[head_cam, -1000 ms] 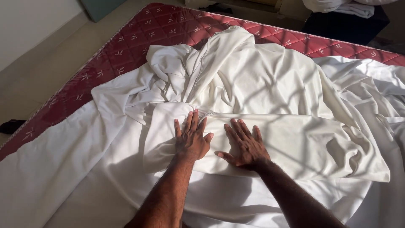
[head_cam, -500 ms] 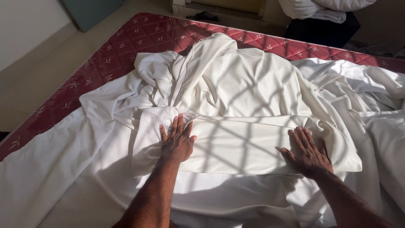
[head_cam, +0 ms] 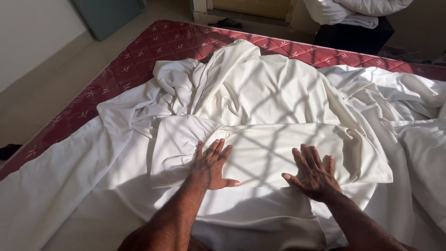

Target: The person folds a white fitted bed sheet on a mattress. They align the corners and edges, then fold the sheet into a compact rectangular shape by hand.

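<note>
A crumpled white sheet (head_cam: 260, 93) lies spread over a maroon quilted mattress (head_cam: 153, 46). Its near part is folded into a flat band (head_cam: 260, 148) with a gathered elastic edge at the left. My left hand (head_cam: 211, 162) lies flat on that band, palm down, fingers spread, close to the gathered edge. My right hand (head_cam: 313, 172) presses flat on the same band a little to the right, fingers apart. Neither hand grips the cloth.
More white bedding (head_cam: 418, 139) bunches at the right. A dark stand (head_cam: 357, 37) with a pile of white linen (head_cam: 353, 9) stands beyond the mattress. Pale floor (head_cam: 55, 88) runs along the left, with a teal door (head_cam: 111, 14) at the back.
My right hand slid out to the right along the folded band, then came back toward the left hand. The left hand stayed pressed on the band.
</note>
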